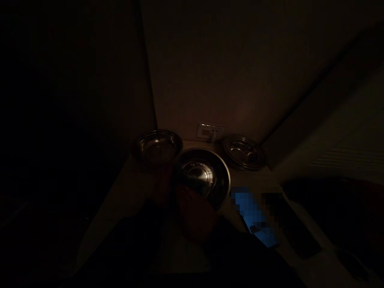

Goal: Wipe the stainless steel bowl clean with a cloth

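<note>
The scene is very dark. A round steel plate (210, 176) lies in the middle of a pale counter (132, 188). My right hand (195, 216) is a dim reddish shape at the plate's near rim and seems to touch it. My left hand (160, 186) is fainter, just left of the same rim. The darkness hides the fingers of both hands. Dark sleeves cover both arms below.
A steel bowl (157, 146) stands at the back left and a compartment steel plate (243, 153) at the back right. A wall socket (210, 131) sits between them. A glowing blue screen (255, 218) lies to the right of my hand. A wall corner closes the left.
</note>
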A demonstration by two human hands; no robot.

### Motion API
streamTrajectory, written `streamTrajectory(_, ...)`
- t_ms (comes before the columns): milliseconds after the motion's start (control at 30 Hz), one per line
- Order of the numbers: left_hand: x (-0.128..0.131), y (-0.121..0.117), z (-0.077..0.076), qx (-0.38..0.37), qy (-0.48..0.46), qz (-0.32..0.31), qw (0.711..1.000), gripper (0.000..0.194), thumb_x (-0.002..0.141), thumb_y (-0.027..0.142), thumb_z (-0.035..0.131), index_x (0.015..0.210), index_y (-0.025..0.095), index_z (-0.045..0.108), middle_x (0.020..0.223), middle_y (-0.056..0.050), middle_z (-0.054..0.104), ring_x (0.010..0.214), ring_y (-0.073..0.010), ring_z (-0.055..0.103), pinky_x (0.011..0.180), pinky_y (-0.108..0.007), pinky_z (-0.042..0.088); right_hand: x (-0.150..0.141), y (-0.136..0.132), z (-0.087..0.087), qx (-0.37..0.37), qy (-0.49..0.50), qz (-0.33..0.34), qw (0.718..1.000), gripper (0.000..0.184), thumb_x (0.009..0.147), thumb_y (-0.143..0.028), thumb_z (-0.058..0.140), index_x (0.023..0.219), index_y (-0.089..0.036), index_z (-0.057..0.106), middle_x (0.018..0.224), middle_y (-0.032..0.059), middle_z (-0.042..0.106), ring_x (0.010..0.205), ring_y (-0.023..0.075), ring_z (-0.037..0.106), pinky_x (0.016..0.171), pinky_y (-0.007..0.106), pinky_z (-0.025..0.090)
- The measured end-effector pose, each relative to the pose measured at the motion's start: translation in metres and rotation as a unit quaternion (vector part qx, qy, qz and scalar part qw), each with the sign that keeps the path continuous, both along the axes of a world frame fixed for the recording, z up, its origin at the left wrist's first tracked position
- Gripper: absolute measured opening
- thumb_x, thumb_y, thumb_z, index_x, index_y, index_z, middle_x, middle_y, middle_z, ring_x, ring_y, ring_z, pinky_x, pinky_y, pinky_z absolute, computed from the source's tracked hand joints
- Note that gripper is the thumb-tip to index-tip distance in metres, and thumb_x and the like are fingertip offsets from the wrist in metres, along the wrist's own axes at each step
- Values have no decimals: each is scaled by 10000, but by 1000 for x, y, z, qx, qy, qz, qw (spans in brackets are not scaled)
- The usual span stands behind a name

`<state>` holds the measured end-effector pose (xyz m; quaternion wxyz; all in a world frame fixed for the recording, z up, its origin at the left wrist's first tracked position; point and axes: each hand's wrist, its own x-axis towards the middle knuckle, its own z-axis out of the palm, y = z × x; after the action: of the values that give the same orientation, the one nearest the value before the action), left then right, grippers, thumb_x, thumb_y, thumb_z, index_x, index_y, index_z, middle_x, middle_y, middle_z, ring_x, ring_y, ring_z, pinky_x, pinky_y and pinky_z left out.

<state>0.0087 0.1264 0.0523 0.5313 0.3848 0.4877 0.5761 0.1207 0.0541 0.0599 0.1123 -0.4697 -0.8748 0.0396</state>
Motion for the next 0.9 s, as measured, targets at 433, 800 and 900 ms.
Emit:
streamTrajectory(433, -5, -1, -6, -9, 62, 30, 998, 332, 857, 357, 452, 1115, 216, 605, 1350, -47, 508, 1262, -221, 435, 1077, -356, 289, 1, 1, -12, 28, 6, -4, 1000, 446, 903, -159, 404, 1333, -41, 415, 1365, 157, 459, 1258, 246, 417, 1025, 415, 386)
streamTrajectory(800, -2, 0, 2, 18, 33, 28, 999, 319, 863, 344, 444, 1086, 211, 629, 1268, -48, 571, 1233, -215, 457, 1077, -338, 286, 0, 9, -10, 18, 12, 20, 1000, 477, 897, -192, 422, 1342, -25, 389, 1383, 172, 430, 1279, 245, 387, 1028, 412, 382)
streamTrajectory(900, -6, 1, 1, 16, 38, 34, 999, 310, 856, 345, 458, 1075, 218, 638, 1208, -51, 609, 1212, -228, 474, 1067, -363, 304, -4, 9, -13, 22, 16, 10, 1000, 457, 903, -175, 407, 1330, -14, 404, 1376, 171, 439, 1268, 247, 401, 1026, 402, 381)
